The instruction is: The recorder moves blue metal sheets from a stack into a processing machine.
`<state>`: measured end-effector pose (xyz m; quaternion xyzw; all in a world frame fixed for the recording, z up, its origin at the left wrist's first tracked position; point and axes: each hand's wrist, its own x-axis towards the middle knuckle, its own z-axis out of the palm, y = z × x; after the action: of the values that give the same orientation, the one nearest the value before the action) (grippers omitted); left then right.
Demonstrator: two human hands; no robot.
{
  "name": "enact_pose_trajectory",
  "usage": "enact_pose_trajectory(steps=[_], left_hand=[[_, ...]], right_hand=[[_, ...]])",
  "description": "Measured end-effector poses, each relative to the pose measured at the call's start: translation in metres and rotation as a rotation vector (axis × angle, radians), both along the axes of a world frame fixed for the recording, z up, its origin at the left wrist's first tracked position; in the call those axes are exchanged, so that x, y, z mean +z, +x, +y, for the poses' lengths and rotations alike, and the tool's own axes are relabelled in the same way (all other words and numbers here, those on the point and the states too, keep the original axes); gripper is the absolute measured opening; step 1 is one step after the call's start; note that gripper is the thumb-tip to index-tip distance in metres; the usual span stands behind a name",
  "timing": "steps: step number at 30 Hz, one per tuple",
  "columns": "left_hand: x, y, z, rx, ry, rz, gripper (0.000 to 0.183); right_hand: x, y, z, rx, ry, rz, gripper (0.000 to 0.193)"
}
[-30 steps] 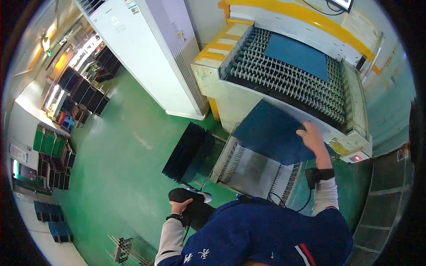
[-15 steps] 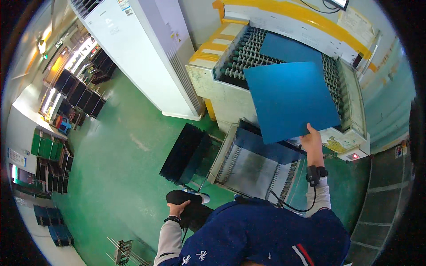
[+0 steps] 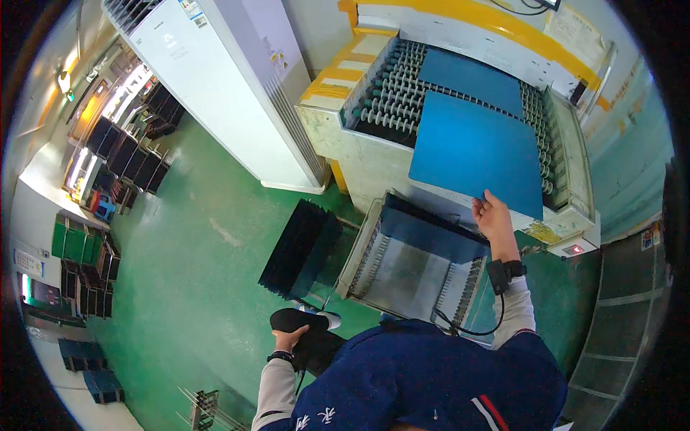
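Note:
My right hand (image 3: 493, 219) is at the near edge of a flat blue panel (image 3: 478, 147), with a fingertip over the edge and the other fingers curled. The panel lies on the rollers (image 3: 392, 108) of a conveyor machine, its near edge overhanging the front. Behind it, farther in on the rollers, is a second blue panel (image 3: 471, 77). Below the machine stands a rack (image 3: 413, 269) with toothed side rails and several dark panels upright at its far end. My left hand (image 3: 289, 339) rests on my bent knee, holding nothing, fingers laid along the dark trousers.
Left of the toothed rack, a row of dark upright panels (image 3: 295, 248) stands in another rack. A tall white cabinet (image 3: 237, 93) stands left of the machine (image 3: 359, 161). Stacked racks (image 3: 83, 266) line the left wall. A cable (image 3: 467, 332) runs from my right wrist.
The blue panel has come down from a tilted position onto the rollers and squared up with them. My right hand moved slightly left with it. My left hand stayed on the knee.

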<state>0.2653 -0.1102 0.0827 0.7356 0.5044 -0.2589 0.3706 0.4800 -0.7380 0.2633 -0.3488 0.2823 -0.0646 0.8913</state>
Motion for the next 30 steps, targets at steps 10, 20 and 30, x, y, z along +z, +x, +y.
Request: enact_pose_trajectory(steps=[10, 20, 30], left_hand=[[0.019, 0.003, -0.011, -0.009, 0.001, 0.041, 0.155], [0.033, 0.009, -0.02, 0.021, 0.007, 0.146, 0.155], [0.006, -0.006, -0.007, 0.017, 0.004, 0.0, 0.156]], right_hand=[[-0.001, 0.02, 0.006, 0.1, -0.039, -0.049, 0.025], [-0.007, 0.036, 0.005, 0.128, -0.012, 0.006, 0.024], [-0.007, 0.044, 0.009, 0.139, -0.005, -0.016, 0.024]])
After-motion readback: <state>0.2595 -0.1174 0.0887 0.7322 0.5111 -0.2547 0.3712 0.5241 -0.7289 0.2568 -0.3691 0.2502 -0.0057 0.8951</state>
